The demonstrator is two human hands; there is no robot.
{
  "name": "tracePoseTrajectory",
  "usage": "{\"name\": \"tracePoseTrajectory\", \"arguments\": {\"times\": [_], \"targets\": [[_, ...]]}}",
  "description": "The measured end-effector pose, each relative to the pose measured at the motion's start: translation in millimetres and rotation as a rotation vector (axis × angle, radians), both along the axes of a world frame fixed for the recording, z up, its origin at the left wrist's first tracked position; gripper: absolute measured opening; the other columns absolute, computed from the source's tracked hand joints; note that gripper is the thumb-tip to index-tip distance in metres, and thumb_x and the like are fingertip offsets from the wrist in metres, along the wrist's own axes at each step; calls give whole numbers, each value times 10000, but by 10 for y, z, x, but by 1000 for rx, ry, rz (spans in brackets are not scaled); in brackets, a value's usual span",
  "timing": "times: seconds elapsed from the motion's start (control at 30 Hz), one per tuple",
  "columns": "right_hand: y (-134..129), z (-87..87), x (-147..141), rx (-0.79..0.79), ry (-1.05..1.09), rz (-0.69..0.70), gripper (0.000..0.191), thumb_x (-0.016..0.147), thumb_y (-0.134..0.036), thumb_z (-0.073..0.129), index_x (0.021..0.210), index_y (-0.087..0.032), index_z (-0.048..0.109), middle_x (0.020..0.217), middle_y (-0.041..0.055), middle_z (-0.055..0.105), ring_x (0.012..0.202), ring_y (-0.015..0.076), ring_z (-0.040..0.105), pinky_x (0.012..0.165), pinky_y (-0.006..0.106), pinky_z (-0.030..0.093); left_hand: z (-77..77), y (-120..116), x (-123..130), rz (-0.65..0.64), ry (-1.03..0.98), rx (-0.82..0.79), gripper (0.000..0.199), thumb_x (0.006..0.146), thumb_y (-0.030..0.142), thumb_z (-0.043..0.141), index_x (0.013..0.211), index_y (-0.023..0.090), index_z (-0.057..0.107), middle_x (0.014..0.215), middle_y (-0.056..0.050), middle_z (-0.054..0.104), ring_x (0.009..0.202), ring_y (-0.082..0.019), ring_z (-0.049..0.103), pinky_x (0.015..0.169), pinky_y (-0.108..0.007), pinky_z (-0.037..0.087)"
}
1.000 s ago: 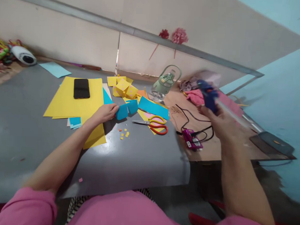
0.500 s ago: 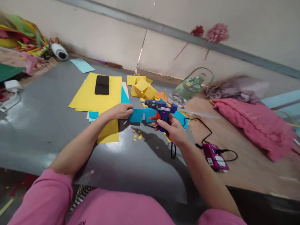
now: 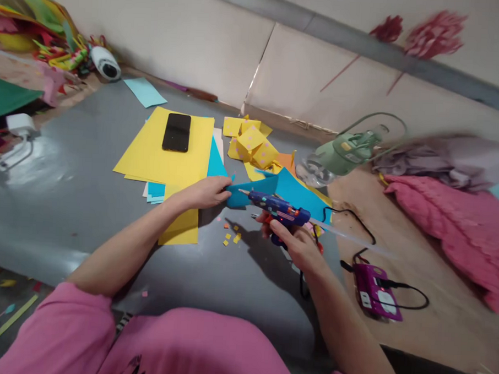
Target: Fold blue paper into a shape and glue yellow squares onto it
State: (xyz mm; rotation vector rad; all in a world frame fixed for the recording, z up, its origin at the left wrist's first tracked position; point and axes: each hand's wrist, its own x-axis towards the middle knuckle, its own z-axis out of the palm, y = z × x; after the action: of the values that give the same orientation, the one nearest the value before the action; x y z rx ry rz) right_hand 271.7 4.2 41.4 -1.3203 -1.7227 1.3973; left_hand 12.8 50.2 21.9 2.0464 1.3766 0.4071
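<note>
**Blue paper strip [image 3: 254, 187] pinched in left hand [image 3: 208, 193], glue gun [image 3: 278, 208] gripped in right hand [image 3: 299, 243]**

Found blue paper strip at the middle of the grey-covered table [image 3: 108, 214], pinched at its left end between thumb and bent fingers of left hand. Noted glue gun just in front of strip, nozzle pointing toward left hand; cannot tell whether touching the paper. Observed fingers of right hand wrapped around the handle, near the orange trigger, thumb pressed along its side.

Recorded small yellow and orange scraps [image 3: 232, 237] nearer the wearer, and beyond the strip, folded yellow dotted paper [image 3: 251, 140]. Located blue sheet [image 3: 301, 196] behind glue gun. To the left, sighted yellow sheets [image 3: 145, 157] with a black phone [image 3: 176, 132] on top.

To the right, logged green-topped bottle [image 3: 347, 152], tilted in view; magenta power socket [image 3: 377, 292] with black cable [image 3: 414, 290]; pink cloth [image 3: 446, 228]. At far left, listed white camera-like device [image 3: 105, 64] and pink glue gun [image 3: 51, 84]. High on the wall side, marked two paper-like flowers [image 3: 436, 35].
</note>
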Motion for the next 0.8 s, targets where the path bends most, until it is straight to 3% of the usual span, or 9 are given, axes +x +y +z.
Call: {"name": "tracePoseTrajectory", "arguments": {"times": [0.07, 0.17, 0.33, 0.43, 0.5, 0.6, 0.8], "targets": [[32, 75, -36, 21, -94, 2, 502, 841, -697, 657, 990, -228, 757, 918, 71, 761, 720, 203, 678, 699, 354, 584, 19, -17, -8, 37, -30, -34, 30, 903, 247, 474, 879, 229, 476, 889, -32, 627, 799, -191, 574, 702, -296, 409], [95, 113, -82, 62, -122, -22, 500, 843, -712, 643, 969, -240, 752, 933, 68, 762, 744, 211, 686, 724, 360, 588, 55, -27, -17, 115, -52, -75, 48, 897, 237, 488, 944, 227, 496, 865, -14, 634, 759, -176, 570, 682, -288, 408], [136, -6, -70, 89, -72, -59, 529, 855, -733, 611, 983, -232, 728, 883, 60, 741, 707, 205, 670, 692, 359, 577, 56, 3, -11, 57, 1, 4, 167, 930, 243, 422, 785, 211, 498, 855, -47, 598, 823, -195, 556, 719, -307, 411], [123, -62, -51, 103, -101, -29, 524, 865, -729, 603, 997, -235, 720, 929, 67, 747, 724, 215, 676, 708, 374, 582, 14, -2, 4, 103, -133, -59, 130, 928, 227, 446, 991, 210, 559, 851, -23, 624, 770, -173, 575, 701, -289, 421], [117, -69, -58, 134, -117, -27, 524, 863, -729, 605, 1003, -237, 715, 956, 70, 745, 749, 223, 682, 716, 381, 587, -19, -16, 16, 155, -222, -89, 212, 941, 237, 458, 1134, 215, 543, 828, -2, 633, 703, -148, 573, 678, -274, 425], [128, -59, -75, 159, -141, -51, 516, 864, -728, 602, 994, -240, 711, 929, 67, 737, 767, 230, 685, 723, 385, 593, -56, -34, 37, 218, -200, -67, 289, 941, 232, 463, 1220, 209, 537, 853, -8, 655, 691, -141, 583, 672, -276, 427], [166, -66, -82, 165, -145, -115, 529, 878, -721, 587, 1034, -235, 725, 913, 68, 740, 720, 214, 680, 719, 383, 598, -141, -65, 157, 257, -170, -64, 643, 870, 329, 658, 1448, 187, 415, 985, -38, 708, 825, -189, 659, 726, -298, 456]]}}
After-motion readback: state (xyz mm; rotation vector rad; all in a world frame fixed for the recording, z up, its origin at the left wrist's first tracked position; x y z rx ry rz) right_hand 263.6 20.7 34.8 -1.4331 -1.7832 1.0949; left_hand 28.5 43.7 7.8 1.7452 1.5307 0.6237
